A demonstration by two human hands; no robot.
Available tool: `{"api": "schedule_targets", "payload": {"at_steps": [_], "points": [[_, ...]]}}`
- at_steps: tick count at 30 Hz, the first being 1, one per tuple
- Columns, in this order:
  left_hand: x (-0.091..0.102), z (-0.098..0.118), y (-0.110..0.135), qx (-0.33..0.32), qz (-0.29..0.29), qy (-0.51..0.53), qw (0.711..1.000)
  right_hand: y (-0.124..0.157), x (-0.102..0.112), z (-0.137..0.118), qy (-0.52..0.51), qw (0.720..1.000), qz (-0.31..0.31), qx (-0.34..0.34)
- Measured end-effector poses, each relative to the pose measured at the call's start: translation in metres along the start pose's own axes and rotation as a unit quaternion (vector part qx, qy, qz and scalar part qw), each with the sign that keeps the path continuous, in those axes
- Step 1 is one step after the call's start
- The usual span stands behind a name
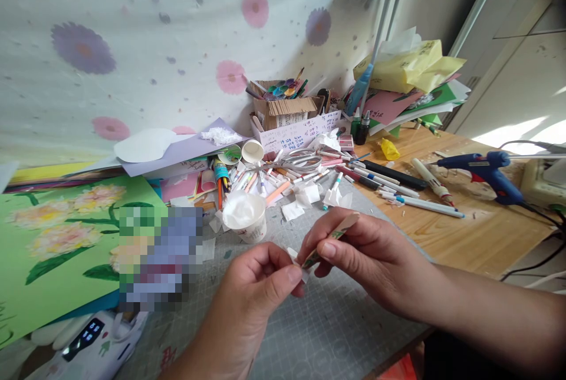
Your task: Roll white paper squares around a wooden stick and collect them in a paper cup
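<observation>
My left hand (262, 287) is closed, pinching a small white scrap of paper (292, 254) between thumb and fingers. In my right hand (369, 257), thumb and fingers grip a flat tan strip (345, 226) with green marks; whether it is wood or card I cannot tell. The strip's lower end meets the white scrap at my left fingertips, where the fingers partly hide both. Just beyond the hands stands a paper cup (256, 235) with something white in it. Several white paper scraps (308, 193) lie behind on the grey cutting mat (327, 333).
Markers and pens (384, 174) are heaped at the back with scissors (300, 161). A blue glue gun (486, 170) with its cord rests at right. Green paper with flower art (66, 232) covers the left, near a white device (88, 347). A cardboard box (287, 113) holds brushes.
</observation>
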State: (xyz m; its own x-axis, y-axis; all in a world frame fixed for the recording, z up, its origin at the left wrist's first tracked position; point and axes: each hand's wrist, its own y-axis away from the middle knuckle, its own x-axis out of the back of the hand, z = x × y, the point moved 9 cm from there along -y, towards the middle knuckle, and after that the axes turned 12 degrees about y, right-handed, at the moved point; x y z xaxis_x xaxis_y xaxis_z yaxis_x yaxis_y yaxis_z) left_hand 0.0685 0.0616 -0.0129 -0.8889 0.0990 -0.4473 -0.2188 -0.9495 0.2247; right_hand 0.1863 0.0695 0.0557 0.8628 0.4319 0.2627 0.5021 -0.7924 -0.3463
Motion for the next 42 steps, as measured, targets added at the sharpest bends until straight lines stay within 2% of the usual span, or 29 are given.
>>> {"api": "schedule_targets", "payload": {"at_steps": [5,10,17,20,23,27,31,35,38,40,42], "points": [[0.004,-0.002,0.0,0.0,0.027,-0.034,0.999,0.0,-0.001,-0.008,0.044,0.998,0.002,0.04],[0.003,-0.001,-0.002,0.0,0.027,-0.06,0.998,-0.002,0.0,-0.001,0.037,0.999,0.008,0.008],[0.0,-0.001,-0.003,0.001,0.01,-0.066,0.998,-0.004,0.005,0.025,-0.11,0.99,0.034,-0.087],[0.003,-0.002,-0.005,0.007,0.013,-0.064,0.998,-0.005,0.007,0.039,-0.18,0.971,0.055,-0.149],[0.0,-0.001,-0.006,0.007,-0.01,-0.059,0.998,-0.004,0.008,0.051,-0.232,0.946,0.069,-0.215],[0.002,0.001,-0.005,0.01,0.001,-0.063,0.998,-0.007,0.019,0.057,-0.258,0.927,0.099,-0.253],[0.002,0.002,-0.002,0.008,0.026,-0.02,0.999,-0.019,0.041,0.049,-0.24,0.931,0.167,-0.219],[0.003,0.001,-0.001,0.004,0.041,-0.007,0.999,-0.039,0.047,0.035,-0.165,0.954,0.189,-0.163],[0.003,-0.001,-0.001,0.006,0.035,-0.019,0.999,-0.063,0.035,0.016,-0.01,0.984,0.16,-0.076],[0.003,-0.002,-0.002,0.007,0.027,-0.033,0.999,-0.08,0.017,0.01,0.09,0.988,0.118,-0.035],[0.003,-0.002,-0.003,0.003,0.023,-0.043,0.999,-0.097,-0.001,0.012,0.136,0.987,0.078,-0.022]]}}
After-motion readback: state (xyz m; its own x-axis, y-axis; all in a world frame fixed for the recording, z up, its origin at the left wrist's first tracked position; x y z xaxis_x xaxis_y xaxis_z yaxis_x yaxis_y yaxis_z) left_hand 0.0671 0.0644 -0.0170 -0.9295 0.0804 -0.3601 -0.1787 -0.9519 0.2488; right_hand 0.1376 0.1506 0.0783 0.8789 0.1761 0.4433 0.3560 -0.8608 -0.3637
